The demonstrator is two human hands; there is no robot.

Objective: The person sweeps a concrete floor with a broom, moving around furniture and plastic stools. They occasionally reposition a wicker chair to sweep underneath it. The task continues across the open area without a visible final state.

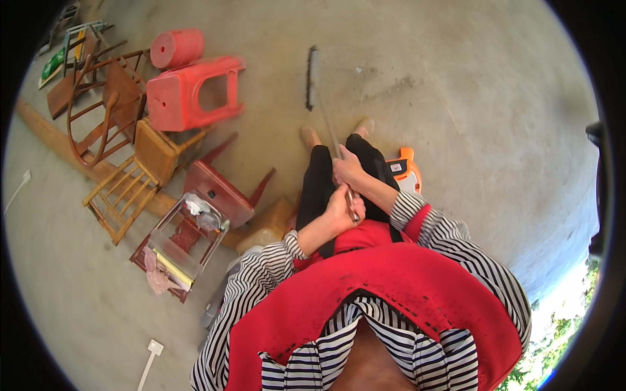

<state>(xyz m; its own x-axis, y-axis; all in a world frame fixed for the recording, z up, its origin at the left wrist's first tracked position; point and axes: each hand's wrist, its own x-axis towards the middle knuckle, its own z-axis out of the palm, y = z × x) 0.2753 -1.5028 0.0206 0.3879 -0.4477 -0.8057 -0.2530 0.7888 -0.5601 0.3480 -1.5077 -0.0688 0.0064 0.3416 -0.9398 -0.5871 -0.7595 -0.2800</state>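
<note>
Both of my hands grip the long, thin handle [328, 122] of a broom. My left hand [342, 210] is wrapped around the handle's end, close to my waist. Just beyond it, my right hand [349, 166] holds the shaft with the fingers closed. The broom's wide head [314, 78], grey with a dark edge and slightly blurred, lies on the concrete floor [469, 78] ahead of my feet. To the right of the head are dark smudges of dirt [403, 87] and a small pale scrap [358, 70].
On my left stand red plastic stools [166, 100], a bamboo chair [155, 146], wooden chairs [124, 97] and a dark red chair [217, 193]. A rack [159, 244] there carries bags. An orange-and-white plastic object [408, 178] sits beside my right leg.
</note>
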